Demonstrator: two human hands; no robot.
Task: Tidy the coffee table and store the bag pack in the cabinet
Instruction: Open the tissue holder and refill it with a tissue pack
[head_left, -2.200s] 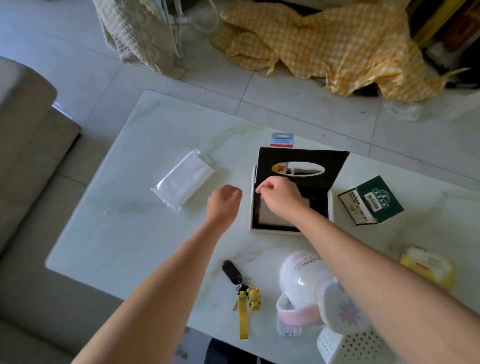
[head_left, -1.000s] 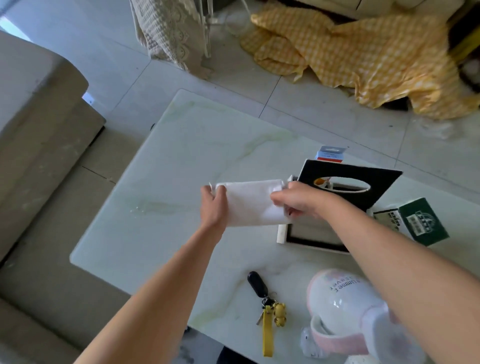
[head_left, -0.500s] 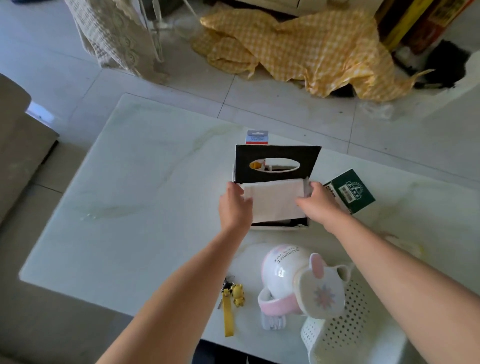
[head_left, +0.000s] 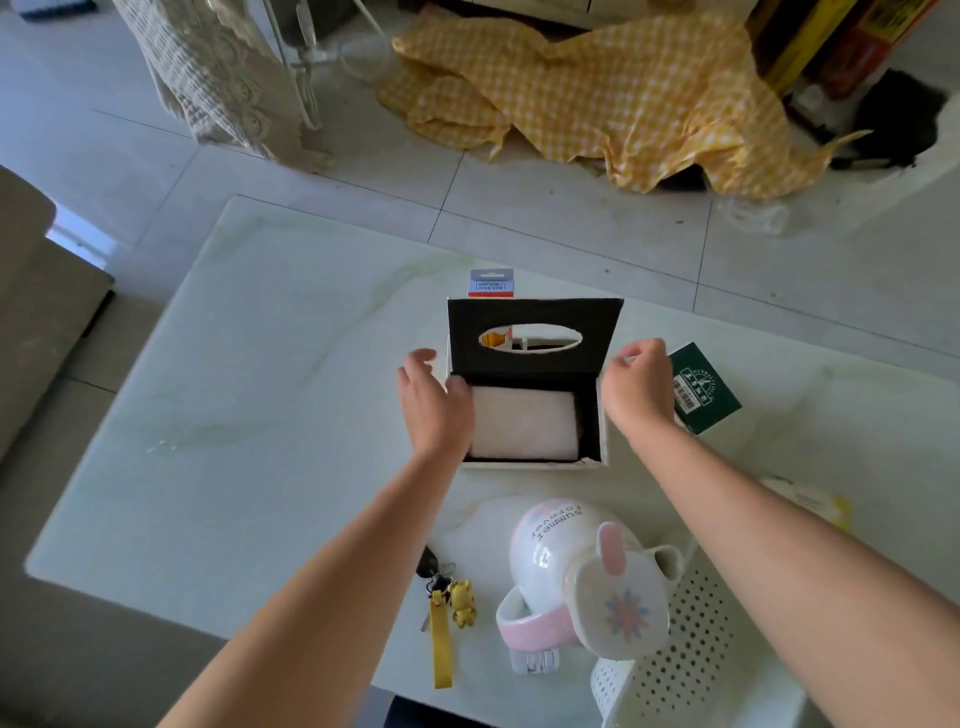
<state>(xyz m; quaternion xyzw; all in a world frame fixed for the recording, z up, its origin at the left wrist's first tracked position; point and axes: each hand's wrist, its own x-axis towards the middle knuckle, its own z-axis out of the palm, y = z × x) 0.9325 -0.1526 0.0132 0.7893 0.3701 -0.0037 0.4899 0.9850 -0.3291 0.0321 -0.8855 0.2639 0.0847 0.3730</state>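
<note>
A tissue box (head_left: 535, 462) stands mid-table with its black lid (head_left: 535, 317) raised upright, an oval slot cut in it. A white tissue pack (head_left: 524, 423) lies flat inside the box. My left hand (head_left: 434, 400) rests over the box's left edge, fingers spread, its fingertips at the pack's left side. My right hand (head_left: 636, 384) hovers at the box's right wall with fingers loosely curled, holding nothing. No backpack or cabinet is in sight.
On the pale marble coffee table (head_left: 234, 415) lie a green box (head_left: 704, 387), a small carded pack (head_left: 491, 283), keys with a yellow strap (head_left: 444, 603), a white-and-pink bottle (head_left: 566, 566), a perforated white basket (head_left: 675, 654) and a yellow packet (head_left: 810, 501). A sofa (head_left: 36, 312) is left; yellow cloth (head_left: 613, 93) lies on the floor.
Both hands carried the tissue pack from the table's left side over to the box, set it inside and let go. The right hand has drawn back to the box's right wall.
</note>
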